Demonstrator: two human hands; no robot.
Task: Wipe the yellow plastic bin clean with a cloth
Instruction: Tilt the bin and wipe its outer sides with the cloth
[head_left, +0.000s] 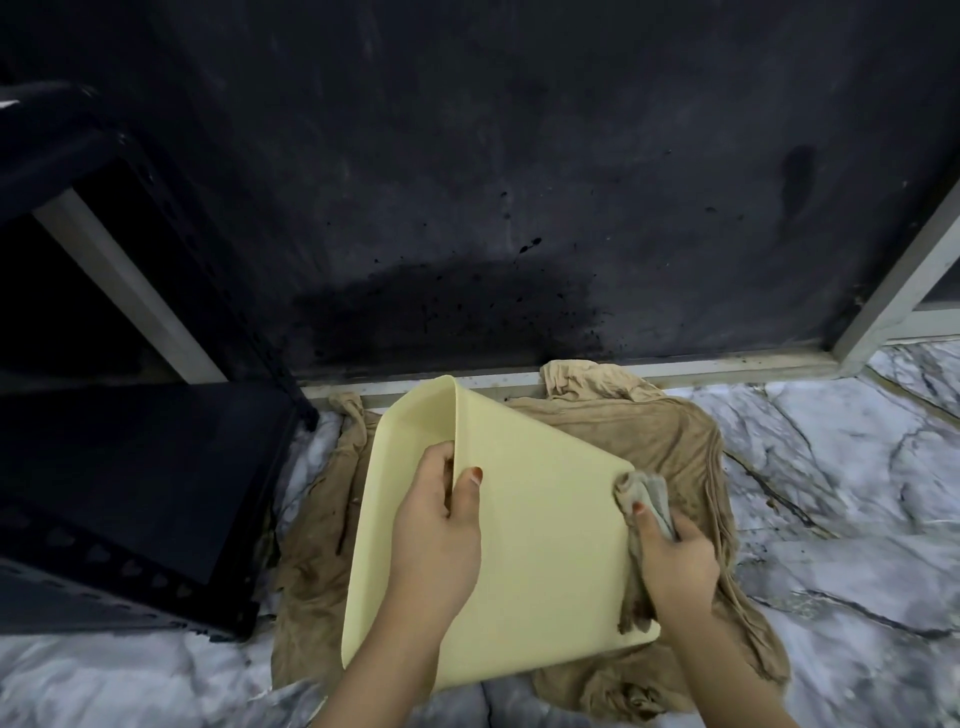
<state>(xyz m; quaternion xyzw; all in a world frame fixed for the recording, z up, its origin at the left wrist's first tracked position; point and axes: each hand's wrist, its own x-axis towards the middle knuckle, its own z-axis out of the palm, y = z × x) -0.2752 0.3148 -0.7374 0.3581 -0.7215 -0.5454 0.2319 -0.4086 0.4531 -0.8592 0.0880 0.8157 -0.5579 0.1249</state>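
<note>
Yellow plastic bin (540, 530) is lying tipped on its side over a brown cloth spread (670, 441) on the marble floor (857, 467), with its open mouth facing left and one broad outer face turned up toward the camera. The left hand (436, 525) is gripping the bin's upper rim, fingers curling down inside the opening while the thumb is pressing flat on the outer face, so the hand is closed around the edge. The right hand (675, 566) is closing tightly on a bunched grey cloth (644, 493), and it is pressing that wad against the bin's right corner and edge; a strip of the cloth is hanging down along the bin's side below the hand. Both forearms are reaching in from the bottom of the view. The brown cloth is lying crumpled and stained beneath the bin, its folds spilling out to the right and toward the near edge, with its far side bunching against the pale sill (675, 371) at the foot of the wall. A dark wall (519, 156) is rising behind, carrying a darker wet-looking patch and scattered specks just above the sill. A black perforated rack (130, 493) is standing to the left, just beside the brown cloth, and a pale frame (893, 280) is slanting up at the right.
</note>
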